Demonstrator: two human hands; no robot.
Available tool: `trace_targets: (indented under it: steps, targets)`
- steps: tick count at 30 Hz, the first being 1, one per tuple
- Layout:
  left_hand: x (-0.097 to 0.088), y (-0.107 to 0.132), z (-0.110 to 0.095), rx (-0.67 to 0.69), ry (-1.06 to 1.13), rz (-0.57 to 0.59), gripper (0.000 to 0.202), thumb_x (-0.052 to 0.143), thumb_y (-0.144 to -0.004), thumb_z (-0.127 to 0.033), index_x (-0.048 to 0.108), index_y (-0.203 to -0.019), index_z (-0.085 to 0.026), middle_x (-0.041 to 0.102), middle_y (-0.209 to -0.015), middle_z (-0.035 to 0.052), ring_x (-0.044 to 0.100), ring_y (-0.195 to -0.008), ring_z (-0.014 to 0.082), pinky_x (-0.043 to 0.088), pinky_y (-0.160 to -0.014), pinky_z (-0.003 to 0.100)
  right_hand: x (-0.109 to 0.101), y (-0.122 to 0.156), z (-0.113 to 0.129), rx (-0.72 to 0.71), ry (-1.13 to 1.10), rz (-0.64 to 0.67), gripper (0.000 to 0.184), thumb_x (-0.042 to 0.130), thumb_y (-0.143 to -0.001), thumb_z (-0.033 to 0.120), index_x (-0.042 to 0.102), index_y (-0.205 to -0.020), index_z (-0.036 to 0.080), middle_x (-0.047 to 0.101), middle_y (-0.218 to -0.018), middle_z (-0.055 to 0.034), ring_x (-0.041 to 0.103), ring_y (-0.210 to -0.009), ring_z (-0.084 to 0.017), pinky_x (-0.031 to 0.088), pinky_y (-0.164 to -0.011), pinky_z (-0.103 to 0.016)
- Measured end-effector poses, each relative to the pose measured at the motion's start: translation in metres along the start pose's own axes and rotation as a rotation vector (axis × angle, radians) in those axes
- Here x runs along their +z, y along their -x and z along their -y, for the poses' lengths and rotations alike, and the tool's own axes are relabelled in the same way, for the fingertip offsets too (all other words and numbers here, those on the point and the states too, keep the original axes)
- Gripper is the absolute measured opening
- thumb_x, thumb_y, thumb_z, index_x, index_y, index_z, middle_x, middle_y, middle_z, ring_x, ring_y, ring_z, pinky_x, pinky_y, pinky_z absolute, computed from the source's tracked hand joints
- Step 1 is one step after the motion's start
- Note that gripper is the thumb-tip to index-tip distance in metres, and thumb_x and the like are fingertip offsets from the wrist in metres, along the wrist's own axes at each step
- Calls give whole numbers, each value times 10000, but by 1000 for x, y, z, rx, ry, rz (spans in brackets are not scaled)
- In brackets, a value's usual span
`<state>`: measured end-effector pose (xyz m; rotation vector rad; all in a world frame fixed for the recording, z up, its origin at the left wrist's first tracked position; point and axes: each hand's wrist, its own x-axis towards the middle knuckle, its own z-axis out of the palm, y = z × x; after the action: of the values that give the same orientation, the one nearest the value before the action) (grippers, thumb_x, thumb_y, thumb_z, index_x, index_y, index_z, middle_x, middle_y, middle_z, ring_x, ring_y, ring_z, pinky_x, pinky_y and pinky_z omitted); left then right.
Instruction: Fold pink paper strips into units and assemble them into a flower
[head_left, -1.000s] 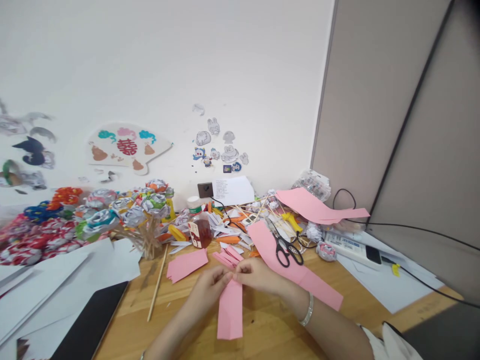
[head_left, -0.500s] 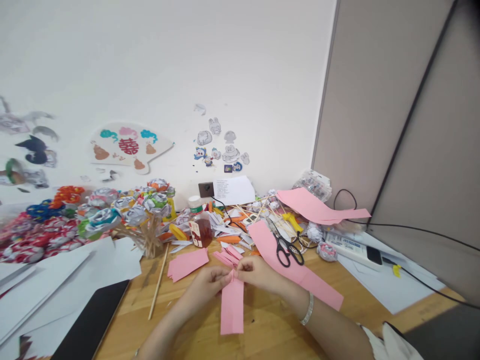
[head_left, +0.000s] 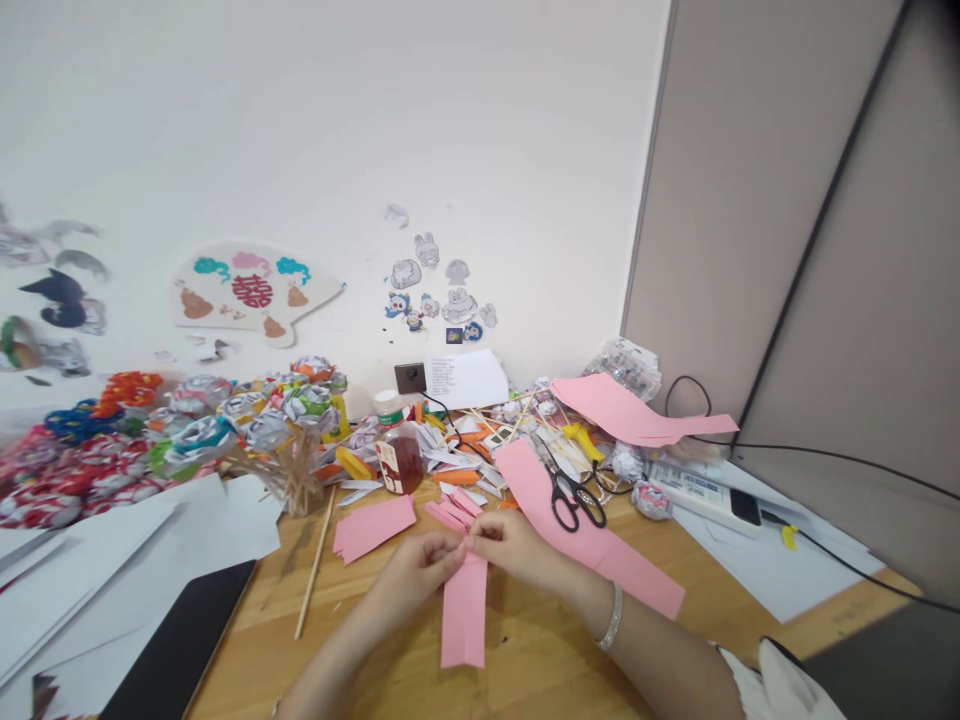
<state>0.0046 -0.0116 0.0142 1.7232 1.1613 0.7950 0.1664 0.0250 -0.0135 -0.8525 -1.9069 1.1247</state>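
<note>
A pink paper strip [head_left: 464,620] hangs down toward me over the wooden table, its top end between my hands. My left hand [head_left: 424,572] pinches that end from the left with thumb and fingers. From the right, my right hand [head_left: 504,543] pinches the same end, fingertips touching or nearly touching the left ones. What the fingertips do to the paper is partly hidden. Just beyond them lie folded narrow pink pieces [head_left: 452,512]. A small stack of pink paper cards [head_left: 375,527] rests to the left of these.
Black-handled scissors [head_left: 576,500] lie on a long pink sheet [head_left: 630,568] at the right. A wooden stick [head_left: 315,565] and a black flat panel [head_left: 184,640] are on the left. Behind stand a bottle [head_left: 397,450], paper flowers [head_left: 270,425] and several paper scraps.
Both hands keep their pinch on the pink strip with only slight finger movement. The strip's lower end has bent a little, and the whole view has shifted slightly.
</note>
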Motion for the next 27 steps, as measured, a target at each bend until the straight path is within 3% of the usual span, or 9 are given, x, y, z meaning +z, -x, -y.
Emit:
trace_targets:
  steps: [6,11,17,22,27]
  targets:
    - [3,-3,7,0,48,-29,380,512,-717,-511,514,-647,-138,394,-574,-56,321,-541,90,255,-513,212,3,3,9,1,40,-53,171,519,-737,229,537,-586,153,452,-585,34,382,-556,-90,273,-496,-203]
    - [2,0,4,4,-1,2,379,497,-726,-507,498,-623,-142,399,-578,-52,318,-543,91,246,-509,215,2,2,10,-39,120,-22,219,482,-764,251,492,-569,152,426,-569,34,364,-537,-83,248,-474,-195]
    - [2,1,3,-1,-11,25,370,483,-733,-496,449,-588,-158,348,-559,-65,279,-527,84,224,-491,213,1,4,12,-92,194,-19,227,448,-743,172,418,-520,154,382,-517,48,344,-493,-67,218,-448,-182]
    - [1,1,6,19,18,-13,367,496,-736,-486,441,-572,-162,323,-545,-69,267,-512,81,218,-479,210,2,5,13,-107,161,-46,227,424,-757,159,390,-533,158,374,-530,50,347,-509,-67,232,-462,-179]
    - [3,1,4,-17,53,-107,380,519,-707,-513,455,-575,-162,343,-535,-70,289,-499,84,228,-476,207,1,4,10,-79,176,11,286,421,-805,260,378,-539,162,358,-523,49,341,-497,-71,222,-455,-189]
